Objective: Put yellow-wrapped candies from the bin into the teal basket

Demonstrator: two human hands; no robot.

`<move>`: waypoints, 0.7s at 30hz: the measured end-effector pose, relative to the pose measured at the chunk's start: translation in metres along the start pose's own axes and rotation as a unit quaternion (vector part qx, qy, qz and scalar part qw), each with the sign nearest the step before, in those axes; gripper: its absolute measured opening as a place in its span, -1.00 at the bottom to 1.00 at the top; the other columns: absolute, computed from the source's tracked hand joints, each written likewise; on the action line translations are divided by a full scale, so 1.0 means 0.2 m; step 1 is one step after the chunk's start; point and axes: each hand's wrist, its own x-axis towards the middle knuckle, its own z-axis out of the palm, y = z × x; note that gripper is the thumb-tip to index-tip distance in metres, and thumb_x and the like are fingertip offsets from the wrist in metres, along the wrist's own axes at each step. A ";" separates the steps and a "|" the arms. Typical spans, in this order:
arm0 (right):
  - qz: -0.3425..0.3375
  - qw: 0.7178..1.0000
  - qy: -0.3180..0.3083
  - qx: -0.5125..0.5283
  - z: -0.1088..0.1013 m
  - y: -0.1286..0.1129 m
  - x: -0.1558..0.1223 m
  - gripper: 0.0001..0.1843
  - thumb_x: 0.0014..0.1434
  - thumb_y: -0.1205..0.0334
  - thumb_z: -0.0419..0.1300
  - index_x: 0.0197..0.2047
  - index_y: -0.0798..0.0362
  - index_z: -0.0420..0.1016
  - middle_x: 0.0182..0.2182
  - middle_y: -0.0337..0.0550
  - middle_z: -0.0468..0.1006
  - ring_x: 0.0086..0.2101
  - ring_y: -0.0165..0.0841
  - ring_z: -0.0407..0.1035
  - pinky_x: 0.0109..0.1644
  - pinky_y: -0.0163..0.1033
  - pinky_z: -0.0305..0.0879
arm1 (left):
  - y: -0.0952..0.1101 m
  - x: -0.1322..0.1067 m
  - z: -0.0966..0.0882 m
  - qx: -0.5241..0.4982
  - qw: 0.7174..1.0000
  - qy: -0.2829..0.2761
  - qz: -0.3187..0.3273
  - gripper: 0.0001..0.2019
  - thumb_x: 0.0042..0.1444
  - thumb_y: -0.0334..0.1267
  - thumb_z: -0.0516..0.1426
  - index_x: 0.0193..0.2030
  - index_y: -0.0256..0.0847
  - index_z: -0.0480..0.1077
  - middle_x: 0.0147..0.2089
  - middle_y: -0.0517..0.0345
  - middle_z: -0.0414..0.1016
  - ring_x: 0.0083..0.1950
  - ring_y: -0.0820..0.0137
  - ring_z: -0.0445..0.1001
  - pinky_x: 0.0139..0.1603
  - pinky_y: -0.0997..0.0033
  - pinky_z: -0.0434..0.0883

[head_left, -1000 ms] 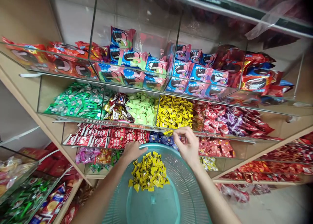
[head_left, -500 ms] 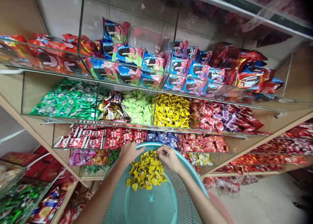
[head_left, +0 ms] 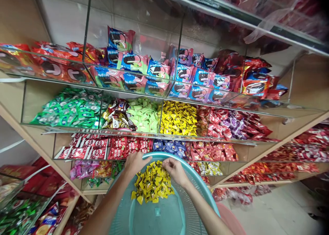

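A teal mesh basket (head_left: pixel 190 200) is held up against the sweet shelves, with a heap of yellow wrapped candies (head_left: pixel 151 183) in its far part. My left hand (head_left: pixel 135 163) is closed on the basket's far rim. My right hand (head_left: pixel 174 170) lies on the far edge of the heap, fingers curled into the candies. Just above the basket, a glass compartment on the shelf holds many of the same yellow candies (head_left: pixel 177 118).
Glass-fronted shelves (head_left: pixel 144 134) hold green, light green, red and purple sweets, blue candies (head_left: pixel 171 146) right behind the basket, red wafer packs (head_left: pixel 89 147) and cookie packs (head_left: pixel 144 70) above. More bins stand at lower left. A pink rim (head_left: pixel 231 221) shows under the basket.
My right hand came down from the front of the yellow candy compartment into the basket and now rests on the heap. My left hand stayed on the rim.
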 end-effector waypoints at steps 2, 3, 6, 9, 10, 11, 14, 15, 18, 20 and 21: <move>0.005 1.000 0.017 -0.007 0.00 0.02 0.00 -0.71 0.09 0.01 0.09 -0.44 0.07 0.39 -0.58 -0.24 0.41 -0.56 -0.41 0.24 -0.49 -0.33 0.14 | 0.00 0.00 0.00 -0.001 1.000 -0.002 0.002 -0.42 0.03 0.25 -0.12 -0.34 -0.22 0.46 -0.32 -0.05 0.53 -0.27 0.26 0.48 -0.27 0.41 0.31; 0.004 0.999 0.029 -0.027 0.00 0.02 0.00 -0.71 0.09 0.01 0.09 -0.45 0.07 0.38 -0.58 -0.24 0.40 -0.56 -0.41 0.23 -0.49 -0.32 0.13 | 0.00 0.00 0.00 -0.001 1.000 -0.001 0.001 -0.42 0.03 0.25 -0.11 -0.34 -0.23 0.46 -0.33 -0.05 0.52 -0.28 0.26 0.48 -0.27 0.41 0.31; -0.017 0.991 0.065 -0.112 -0.01 -0.02 0.00 -0.71 0.13 0.04 0.05 -0.48 0.05 0.37 -0.58 -0.22 0.39 -0.54 -0.38 0.23 -0.47 -0.30 0.11 | 0.00 0.00 0.00 -0.004 1.000 0.003 -0.004 -0.44 0.03 0.23 -0.09 -0.36 -0.23 0.46 -0.37 -0.04 0.51 -0.29 0.26 0.48 -0.29 0.42 0.31; -0.072 0.979 0.109 -0.160 -0.07 -0.15 0.01 -0.72 0.19 0.09 0.00 -0.44 0.03 0.37 -0.54 -0.20 0.40 -0.51 -0.37 0.24 -0.43 -0.29 0.12 | 0.01 0.00 0.01 -0.001 1.000 0.015 -0.004 -0.45 0.03 0.22 -0.09 -0.36 -0.23 0.46 -0.35 -0.06 0.52 -0.27 0.23 0.48 -0.29 0.40 0.31; -0.096 0.973 0.128 -0.166 -0.10 -0.21 0.01 -0.73 0.20 0.10 -0.01 -0.43 0.03 0.37 -0.52 -0.20 0.41 -0.50 -0.38 0.25 -0.41 -0.29 0.12 | 0.01 0.00 0.01 0.002 1.000 0.022 -0.004 -0.44 0.03 0.23 -0.10 -0.35 -0.23 0.47 -0.34 -0.07 0.52 -0.26 0.22 0.48 -0.29 0.38 0.32; -0.121 0.966 0.148 -0.171 -0.14 -0.27 0.03 -0.74 0.21 0.12 -0.01 -0.43 0.03 0.37 -0.51 -0.20 0.40 -0.49 -0.38 0.25 -0.40 -0.30 0.13 | 0.01 0.00 0.01 0.005 1.000 0.028 -0.003 -0.42 0.03 0.24 -0.11 -0.34 -0.24 0.47 -0.33 -0.08 0.53 -0.25 0.20 0.48 -0.29 0.37 0.32; -0.184 0.942 0.213 -0.183 -0.28 -0.44 0.08 -0.76 0.19 0.14 0.01 -0.42 0.04 0.37 -0.50 -0.19 0.40 -0.48 -0.39 0.26 -0.36 -0.30 0.16 | 0.01 0.00 0.01 0.004 1.000 0.028 0.000 -0.41 0.03 0.25 -0.12 -0.33 -0.23 0.47 -0.34 -0.08 0.53 -0.25 0.18 0.48 -0.30 0.35 0.32; -0.191 0.933 0.235 -0.196 -0.32 -0.49 0.11 -0.77 0.19 0.14 0.01 -0.41 0.05 0.37 -0.49 -0.19 0.42 -0.47 -0.38 0.27 -0.34 -0.30 0.17 | 0.01 0.00 0.01 0.003 1.000 0.026 0.000 -0.41 0.03 0.25 -0.12 -0.33 -0.23 0.48 -0.35 -0.08 0.53 -0.26 0.18 0.49 -0.30 0.35 0.32; -0.155 0.904 0.271 -0.292 -0.45 -0.57 0.23 -0.79 0.15 0.12 0.03 -0.31 0.07 0.39 -0.36 -0.10 0.48 -0.31 -0.30 0.32 -0.21 -0.25 0.19 | 0.01 0.00 0.02 0.003 1.000 0.027 -0.002 -0.40 0.03 0.26 -0.12 -0.33 -0.25 0.47 -0.33 -0.09 0.52 -0.26 0.19 0.48 -0.30 0.36 0.32; -0.082 0.890 0.252 -0.372 -0.50 -0.59 0.30 -0.73 0.12 0.08 0.06 -0.21 0.09 0.39 -0.30 -0.04 0.50 -0.24 -0.23 0.33 -0.19 -0.21 0.19 | 0.01 0.00 0.02 0.002 0.999 0.031 -0.005 -0.39 0.02 0.26 -0.12 -0.32 -0.26 0.47 -0.32 -0.09 0.52 -0.25 0.21 0.48 -0.29 0.38 0.32; -0.039 0.885 0.232 -0.402 -0.51 -0.59 0.33 -0.69 0.11 0.06 0.07 -0.19 0.10 0.39 -0.29 -0.02 0.50 -0.23 -0.21 0.34 -0.21 -0.20 0.19 | 0.01 0.00 0.03 0.001 0.999 0.034 -0.007 -0.39 0.02 0.26 -0.12 -0.32 -0.26 0.47 -0.32 -0.09 0.52 -0.25 0.21 0.48 -0.29 0.38 0.31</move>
